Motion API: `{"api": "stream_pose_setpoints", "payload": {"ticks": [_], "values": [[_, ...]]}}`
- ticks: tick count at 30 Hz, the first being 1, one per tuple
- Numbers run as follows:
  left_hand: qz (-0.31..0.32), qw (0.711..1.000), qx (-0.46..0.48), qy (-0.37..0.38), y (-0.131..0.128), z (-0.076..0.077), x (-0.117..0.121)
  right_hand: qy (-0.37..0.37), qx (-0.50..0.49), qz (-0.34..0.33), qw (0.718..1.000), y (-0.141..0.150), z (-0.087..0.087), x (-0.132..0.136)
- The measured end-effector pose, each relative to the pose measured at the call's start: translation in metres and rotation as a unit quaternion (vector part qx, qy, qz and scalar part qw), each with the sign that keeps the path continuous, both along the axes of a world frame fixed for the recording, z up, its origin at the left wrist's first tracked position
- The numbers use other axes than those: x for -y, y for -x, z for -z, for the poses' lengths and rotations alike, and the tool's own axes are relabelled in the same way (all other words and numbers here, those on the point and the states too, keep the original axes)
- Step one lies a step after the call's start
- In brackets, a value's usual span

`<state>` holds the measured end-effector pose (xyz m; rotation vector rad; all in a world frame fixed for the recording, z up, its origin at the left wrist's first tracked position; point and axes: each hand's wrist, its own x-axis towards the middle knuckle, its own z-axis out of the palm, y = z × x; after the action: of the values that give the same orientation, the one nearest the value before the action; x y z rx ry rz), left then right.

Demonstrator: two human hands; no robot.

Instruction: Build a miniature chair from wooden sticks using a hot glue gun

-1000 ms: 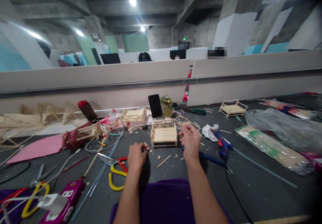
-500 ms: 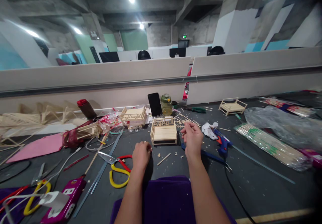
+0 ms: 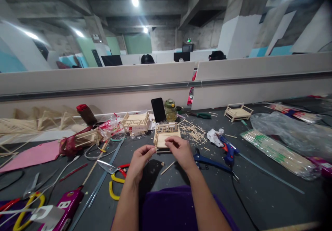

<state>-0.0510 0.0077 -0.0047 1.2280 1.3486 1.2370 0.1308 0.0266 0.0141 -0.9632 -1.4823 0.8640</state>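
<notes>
1. Stick offcut [image 3: 167,168] lay loose; a wrist could have rolled it.
2. Left hand [image 3: 140,160] and right hand [image 3: 181,151] curled inward; I couldn't tell what either gripped.
3. Miniature wooden bench [image 3: 161,140] sat just beyond; knuckle pressure risked snapping its thin rails.

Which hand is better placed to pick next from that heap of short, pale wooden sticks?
Probably the right hand: the heap lies ahead and right of it, farther from the left hand.
</notes>
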Motion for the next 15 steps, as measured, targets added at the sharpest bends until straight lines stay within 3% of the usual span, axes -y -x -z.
{"api": "stream_pose_setpoints", "payload": {"ticks": [4, 9, 15], "values": [[0.021, 0.995, 0.097, -0.002, -0.002, -0.006, 0.004, -0.04, 0.09, -0.026, 0.995, 0.012, 0.001, 0.006], [0.03, 0.992, 0.122, -0.005, -0.004, -0.006, 0.005, -0.039, 0.091, -0.024, 0.995, 0.02, 0.004, 0.008], [-0.002, 0.989, 0.146, -0.007, -0.011, -0.005, 0.004, 0.0, 0.093, -0.004, 0.996, 0.019, 0.011, 0.003]]}}
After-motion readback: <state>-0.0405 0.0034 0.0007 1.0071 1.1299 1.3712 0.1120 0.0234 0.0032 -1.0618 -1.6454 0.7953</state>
